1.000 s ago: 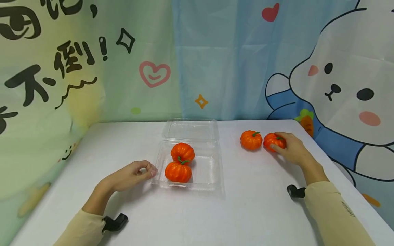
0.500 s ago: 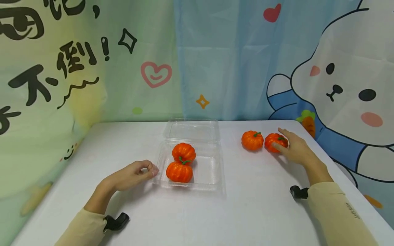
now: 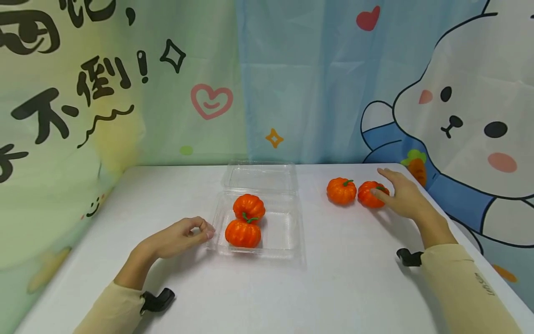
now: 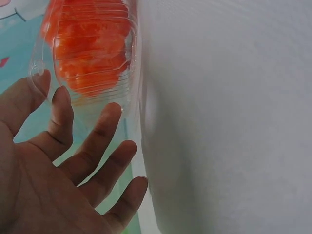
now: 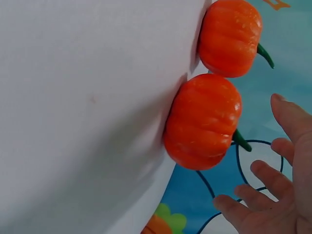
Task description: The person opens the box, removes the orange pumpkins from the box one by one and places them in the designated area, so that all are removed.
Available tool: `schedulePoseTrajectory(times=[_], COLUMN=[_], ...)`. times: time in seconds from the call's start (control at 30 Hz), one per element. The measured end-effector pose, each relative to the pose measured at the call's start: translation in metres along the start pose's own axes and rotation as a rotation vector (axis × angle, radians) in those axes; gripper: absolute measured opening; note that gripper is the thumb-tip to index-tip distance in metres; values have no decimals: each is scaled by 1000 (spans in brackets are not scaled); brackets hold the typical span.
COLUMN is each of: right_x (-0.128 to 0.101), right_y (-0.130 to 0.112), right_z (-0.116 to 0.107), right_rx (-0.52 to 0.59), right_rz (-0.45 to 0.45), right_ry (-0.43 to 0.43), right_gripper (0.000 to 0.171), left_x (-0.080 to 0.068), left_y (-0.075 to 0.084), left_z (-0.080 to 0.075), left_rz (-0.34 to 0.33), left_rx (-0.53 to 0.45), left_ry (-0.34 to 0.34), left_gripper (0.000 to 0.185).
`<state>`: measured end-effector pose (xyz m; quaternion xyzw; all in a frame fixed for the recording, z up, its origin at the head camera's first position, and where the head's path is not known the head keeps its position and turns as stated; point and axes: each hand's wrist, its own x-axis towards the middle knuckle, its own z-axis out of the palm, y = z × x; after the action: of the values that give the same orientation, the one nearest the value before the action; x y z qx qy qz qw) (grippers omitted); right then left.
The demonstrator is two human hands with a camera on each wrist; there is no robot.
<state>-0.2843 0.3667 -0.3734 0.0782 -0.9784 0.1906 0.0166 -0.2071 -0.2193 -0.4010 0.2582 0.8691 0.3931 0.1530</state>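
Hovering with fingers spread, the right hand (image 3: pixel 402 197) sits just beside the nearer pumpkin (image 3: pixel 370 194), its grip wide and holding nothing; a second pumpkin (image 3: pixel 341 190) lies next to it on the desk (image 3: pixel 342 278). The left hand (image 3: pixel 177 239), fingers relaxed and empty, rests at the edge of the clear tray (image 3: pixel 283 232) holding two pumpkins (image 3: pixel 243 233).

Two pumpkins (image 3: pixel 246 220) in tray (image 3: pixel 283 248)

Orange ribbed pumpkin (image 3: pixel 369 194) sits upright, perhaps touching its twin (image 3: pixel 341 190).
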Motion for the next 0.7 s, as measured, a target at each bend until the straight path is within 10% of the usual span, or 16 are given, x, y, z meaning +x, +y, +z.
schedulePoseTrajectory(times=[0.7], right_x=[-4], right_y=[-30], right_z=[5], right_rx=[21], right_rz=[-101], right_ry=[79], right_gripper=[72], left_x=[1], left_y=[2], left_z=[2], left_rz=[-5], left_rx=[-13], left_ry=[-12], left_gripper=[21])
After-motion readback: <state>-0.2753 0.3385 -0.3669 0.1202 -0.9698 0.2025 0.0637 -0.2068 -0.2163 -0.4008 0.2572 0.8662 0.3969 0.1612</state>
